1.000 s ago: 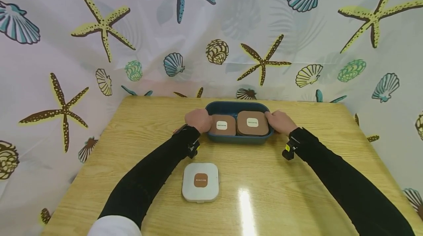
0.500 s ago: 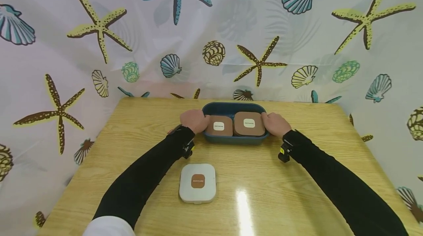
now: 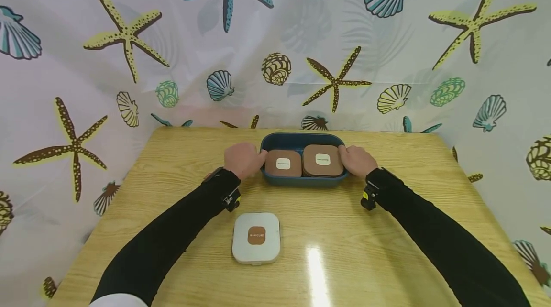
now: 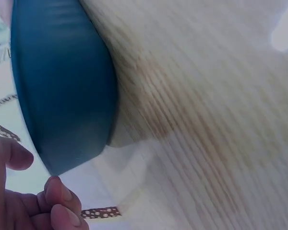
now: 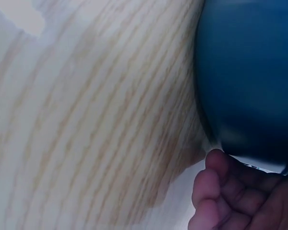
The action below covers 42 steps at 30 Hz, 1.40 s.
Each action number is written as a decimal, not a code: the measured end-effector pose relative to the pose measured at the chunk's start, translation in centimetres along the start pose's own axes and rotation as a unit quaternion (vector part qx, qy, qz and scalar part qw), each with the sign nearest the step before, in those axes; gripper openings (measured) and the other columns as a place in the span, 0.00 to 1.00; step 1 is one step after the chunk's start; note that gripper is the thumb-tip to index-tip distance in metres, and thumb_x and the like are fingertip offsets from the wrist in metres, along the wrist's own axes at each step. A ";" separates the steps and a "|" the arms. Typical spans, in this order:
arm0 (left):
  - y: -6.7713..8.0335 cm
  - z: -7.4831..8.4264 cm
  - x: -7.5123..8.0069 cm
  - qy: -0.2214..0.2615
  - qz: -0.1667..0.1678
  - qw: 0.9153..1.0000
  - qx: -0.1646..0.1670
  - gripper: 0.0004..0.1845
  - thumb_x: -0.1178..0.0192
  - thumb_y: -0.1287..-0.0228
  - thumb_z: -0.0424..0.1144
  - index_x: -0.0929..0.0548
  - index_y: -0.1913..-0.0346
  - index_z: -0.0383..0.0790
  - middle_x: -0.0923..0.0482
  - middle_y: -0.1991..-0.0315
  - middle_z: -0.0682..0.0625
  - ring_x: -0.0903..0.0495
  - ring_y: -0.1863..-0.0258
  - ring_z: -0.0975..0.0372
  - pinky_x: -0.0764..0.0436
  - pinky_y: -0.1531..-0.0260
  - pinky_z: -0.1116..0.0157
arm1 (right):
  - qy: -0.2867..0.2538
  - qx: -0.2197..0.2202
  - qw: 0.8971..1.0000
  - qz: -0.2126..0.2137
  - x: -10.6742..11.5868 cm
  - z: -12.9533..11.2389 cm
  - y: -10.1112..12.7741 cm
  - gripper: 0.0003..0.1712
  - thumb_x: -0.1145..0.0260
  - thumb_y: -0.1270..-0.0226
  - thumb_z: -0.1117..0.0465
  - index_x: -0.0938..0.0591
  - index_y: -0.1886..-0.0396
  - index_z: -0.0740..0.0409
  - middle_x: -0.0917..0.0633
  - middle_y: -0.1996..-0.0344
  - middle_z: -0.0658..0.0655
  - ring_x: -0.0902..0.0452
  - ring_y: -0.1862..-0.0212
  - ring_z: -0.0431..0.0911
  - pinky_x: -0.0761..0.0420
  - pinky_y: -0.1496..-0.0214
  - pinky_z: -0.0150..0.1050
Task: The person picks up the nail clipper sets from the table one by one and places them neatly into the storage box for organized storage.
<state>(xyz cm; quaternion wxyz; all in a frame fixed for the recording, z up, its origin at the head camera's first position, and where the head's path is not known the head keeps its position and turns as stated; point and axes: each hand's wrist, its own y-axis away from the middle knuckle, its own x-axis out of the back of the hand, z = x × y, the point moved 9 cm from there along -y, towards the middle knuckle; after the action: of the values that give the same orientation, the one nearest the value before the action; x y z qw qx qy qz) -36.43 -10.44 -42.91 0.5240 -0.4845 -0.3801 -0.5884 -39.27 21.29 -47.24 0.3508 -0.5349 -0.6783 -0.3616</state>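
Observation:
A blue plastic bin [image 3: 301, 181] rests at the back of the table. Inside it, side by side, are a smaller brown square case [image 3: 283, 167] on the left and a larger brown square case [image 3: 322, 163] on the right, each with a white label. My left hand [image 3: 243, 159] is beside the bin's left end; in the left wrist view its loosely bent fingers [image 4: 62, 196] stand apart from the bin wall. At the right end, my right hand [image 3: 358, 161] grips the bin, thumb at the rim and curled fingers [image 5: 213, 184] against the outside.
A white square case [image 3: 256, 245] with a brown label reading "MANICURE" lies on the wooden table [image 3: 366, 249], in front of the bin. A sheet [image 3: 258, 49] printed with starfish and shells hangs behind and at both sides.
My left hand has let go of the bin's left end and shifted a little left. The right hand keeps its grip, and the bin stays in place while the head view shifts slightly.

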 end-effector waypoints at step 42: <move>16.4 6.7 -1.7 -0.050 -0.223 0.943 -0.242 0.58 0.20 0.63 0.68 0.32 0.29 0.44 0.27 0.45 0.49 0.26 0.48 0.56 0.20 0.60 0.54 | 0.020 -0.010 1.000 -0.010 0.1 -0.5 0.5 0.35 0.70 0.17 0.47 0.32 0.85 0.52 0.30 0.88 0.54 0.31 0.83 0.51 0.31 0.72 0.44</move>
<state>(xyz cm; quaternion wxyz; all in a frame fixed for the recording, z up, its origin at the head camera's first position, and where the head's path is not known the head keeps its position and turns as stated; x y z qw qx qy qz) -19.16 -6.23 -43.95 0.2266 -0.5286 -0.3498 -0.7395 -38.75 20.99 -46.84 0.3554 -0.5237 -0.6730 -0.3827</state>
